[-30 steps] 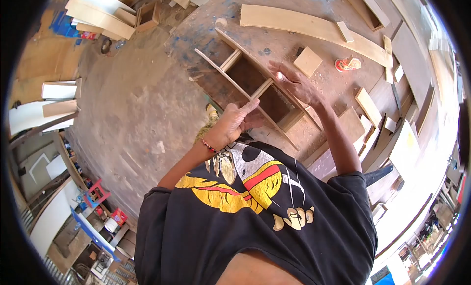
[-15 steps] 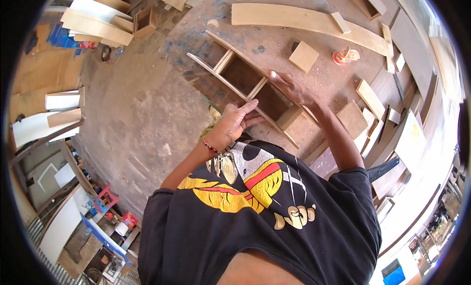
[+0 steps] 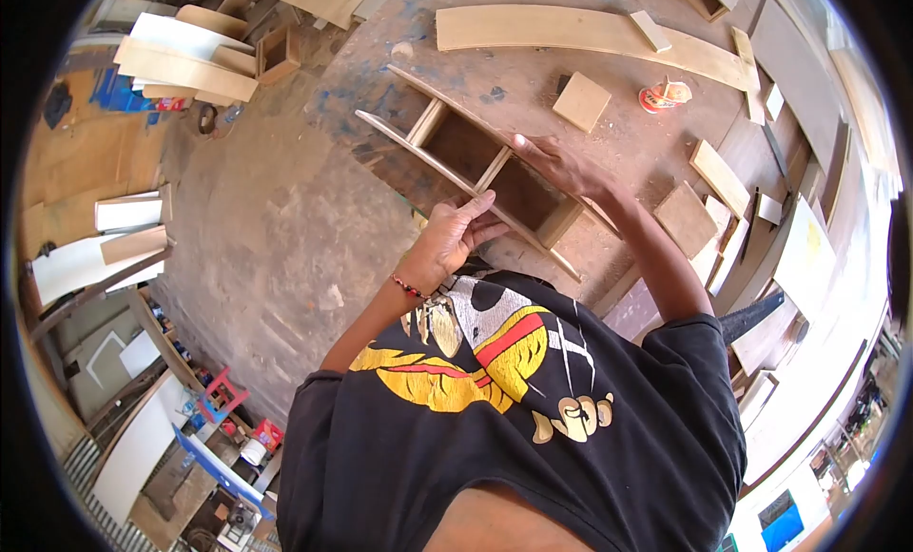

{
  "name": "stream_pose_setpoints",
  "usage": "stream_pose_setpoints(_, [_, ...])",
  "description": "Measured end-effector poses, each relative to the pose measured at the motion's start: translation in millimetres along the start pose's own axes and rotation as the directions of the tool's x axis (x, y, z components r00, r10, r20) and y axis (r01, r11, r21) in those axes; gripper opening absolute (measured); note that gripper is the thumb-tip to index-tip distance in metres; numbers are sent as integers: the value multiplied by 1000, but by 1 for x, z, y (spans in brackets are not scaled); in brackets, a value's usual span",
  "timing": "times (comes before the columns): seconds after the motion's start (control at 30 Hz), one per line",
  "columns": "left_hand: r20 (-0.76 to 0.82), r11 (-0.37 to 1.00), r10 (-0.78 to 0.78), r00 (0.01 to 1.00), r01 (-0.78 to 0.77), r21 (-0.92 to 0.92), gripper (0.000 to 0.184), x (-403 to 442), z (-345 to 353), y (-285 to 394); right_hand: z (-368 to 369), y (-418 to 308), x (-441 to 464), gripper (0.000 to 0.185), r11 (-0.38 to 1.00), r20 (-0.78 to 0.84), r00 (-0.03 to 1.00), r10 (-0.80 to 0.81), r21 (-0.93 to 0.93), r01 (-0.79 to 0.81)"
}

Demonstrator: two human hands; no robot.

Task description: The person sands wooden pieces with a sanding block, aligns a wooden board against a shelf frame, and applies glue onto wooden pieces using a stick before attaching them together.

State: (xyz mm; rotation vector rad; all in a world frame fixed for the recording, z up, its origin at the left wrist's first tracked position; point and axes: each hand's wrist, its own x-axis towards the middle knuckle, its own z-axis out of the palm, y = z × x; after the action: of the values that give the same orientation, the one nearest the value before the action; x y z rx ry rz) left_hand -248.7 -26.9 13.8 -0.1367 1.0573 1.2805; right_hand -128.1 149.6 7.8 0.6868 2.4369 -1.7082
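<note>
A wooden frame [image 3: 430, 159] made of two long boards joined by short crosspieces lies between my hands at the edge of the workbench. My left hand [image 3: 447, 240] grips its near board, thumb on top and fingers lower down against the side. Across from it, my right hand [image 3: 561, 168] holds the far board, with the thumb stretched along the top edge and the other fingers partly hidden. Beyond the frame lie a square wood block [image 3: 581, 102] and a red-and-white tub [image 3: 663, 96] with something pale sticking out.
A long curved board [image 3: 542, 29] with a small wood piece [image 3: 650, 31] on it lies at the bench's far side. Offcuts [image 3: 720, 178] and a handsaw [image 3: 751, 316] are at the right. Stacked boards [image 3: 185, 58] and a red stool [image 3: 222, 395] stand at the left.
The view has shifted slightly, so the bench items appear a little further left. My hands keep the same hold on the wooden frame.
</note>
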Motion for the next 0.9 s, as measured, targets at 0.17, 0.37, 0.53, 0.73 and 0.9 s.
stream_pose_setpoints(0.17, [30,999,-33,999,33,-2,24,-5,3,3,-5,10,-2,68,988,10,999,31,154,-32])
stream_pose_setpoints(0.37, [71,977,-207,976,203,58,29,-17,6,-9,-20,19,-49,73,983,-200,980,19,183,18])
stream_pose_setpoints(0.53, [180,920,-389,904,372,120,31,-10,13,-28,-11,38,-79,76,929,-56,987,150,350,-121])
stream_pose_setpoints(0.73, [211,944,-330,920,316,99,28,-1,14,-42,-4,19,-85,75,983,-98,990,97,162,-81])
stream_pose_setpoints(0.9, [247,965,-260,934,261,29,27,2,13,-42,-3,26,-84,77,994,-90,989,113,3,-114])
